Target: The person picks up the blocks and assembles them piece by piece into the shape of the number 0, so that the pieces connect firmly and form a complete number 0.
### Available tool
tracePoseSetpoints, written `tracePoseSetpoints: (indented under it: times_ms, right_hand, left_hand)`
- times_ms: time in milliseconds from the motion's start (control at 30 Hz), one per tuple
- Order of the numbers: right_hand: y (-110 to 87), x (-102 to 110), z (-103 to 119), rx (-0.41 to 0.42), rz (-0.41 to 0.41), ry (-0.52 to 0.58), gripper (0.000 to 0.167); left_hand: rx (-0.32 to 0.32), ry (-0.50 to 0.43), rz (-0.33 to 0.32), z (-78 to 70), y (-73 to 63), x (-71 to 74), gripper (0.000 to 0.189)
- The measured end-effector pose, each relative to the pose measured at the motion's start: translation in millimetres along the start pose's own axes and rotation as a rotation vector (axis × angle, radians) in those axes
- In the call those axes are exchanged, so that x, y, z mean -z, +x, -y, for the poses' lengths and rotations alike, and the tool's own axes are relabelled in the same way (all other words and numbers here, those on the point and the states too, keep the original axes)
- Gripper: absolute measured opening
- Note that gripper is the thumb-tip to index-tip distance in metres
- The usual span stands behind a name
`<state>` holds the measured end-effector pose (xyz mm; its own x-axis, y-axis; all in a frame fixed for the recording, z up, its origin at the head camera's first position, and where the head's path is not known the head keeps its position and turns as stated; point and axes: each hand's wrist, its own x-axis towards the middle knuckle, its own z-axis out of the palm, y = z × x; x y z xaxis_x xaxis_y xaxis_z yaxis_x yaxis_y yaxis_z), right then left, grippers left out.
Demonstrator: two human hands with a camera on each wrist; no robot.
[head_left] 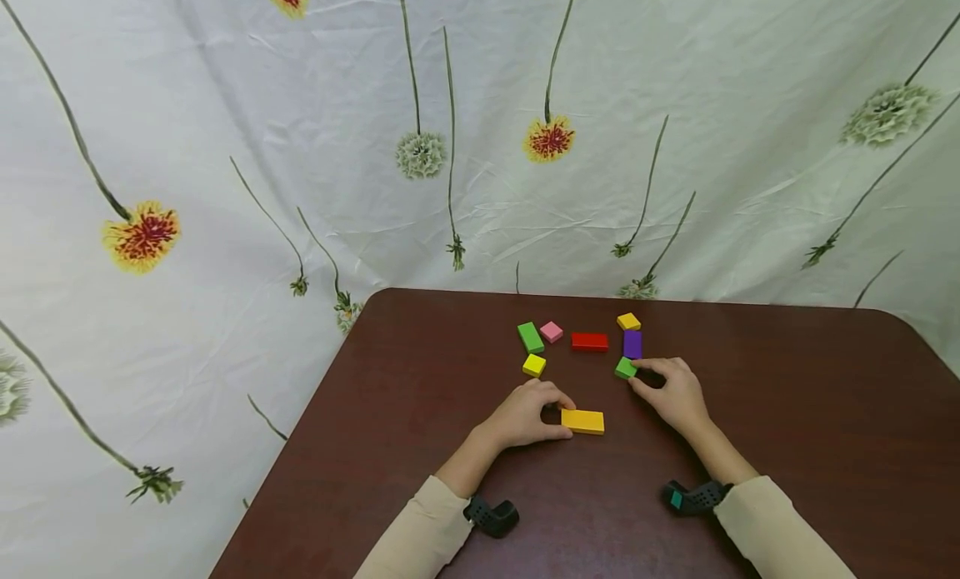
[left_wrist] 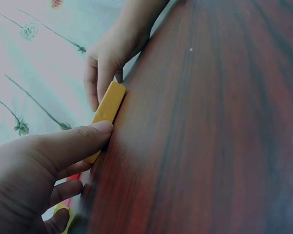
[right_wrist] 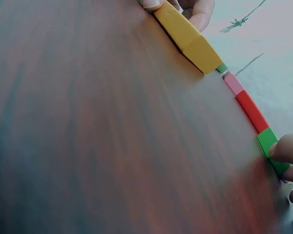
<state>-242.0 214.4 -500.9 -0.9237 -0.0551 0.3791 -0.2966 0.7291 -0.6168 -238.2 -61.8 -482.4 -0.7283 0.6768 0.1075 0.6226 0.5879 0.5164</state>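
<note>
In the head view, a person's left hand [head_left: 528, 416] pinches a yellow-orange rectangular block [head_left: 582, 421] on the near side of a red block [head_left: 589, 342]; the right hand [head_left: 675, 391] pinches a small green block [head_left: 625, 368] to its right. The left-wrist view shows the left thumb [left_wrist: 83, 140] against the yellow-orange block.

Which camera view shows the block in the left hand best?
The right wrist view: the block looks largest there, with most of its side uncovered. In the left wrist view, the left hand partly covers it; the head view shows it small, one end gripped.
</note>
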Motion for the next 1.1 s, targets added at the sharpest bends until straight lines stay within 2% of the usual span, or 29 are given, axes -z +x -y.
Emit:
tracePoseSetpoints:
  times_ms: [333,700,1100]
  right_hand:
    - [-6.3,0,-1,0.045,-0.063,0.033,0.027]
    - [-26.6,3,10,0.063,-0.041,0.064,0.026]
    - [-37.6,0,19,0.076,0.007,0.063,0.026]
  left_hand:
    - [-0.003,-0.005,-0.001,-0.6,-0.5,-0.7,0.031]
    - [-0.008,0.0,-0.004,1.1,-0.7,-0.6,0.031]
    - [-0.013,0.002,-0.01,1.0,-0.3,-0.9,0.031]
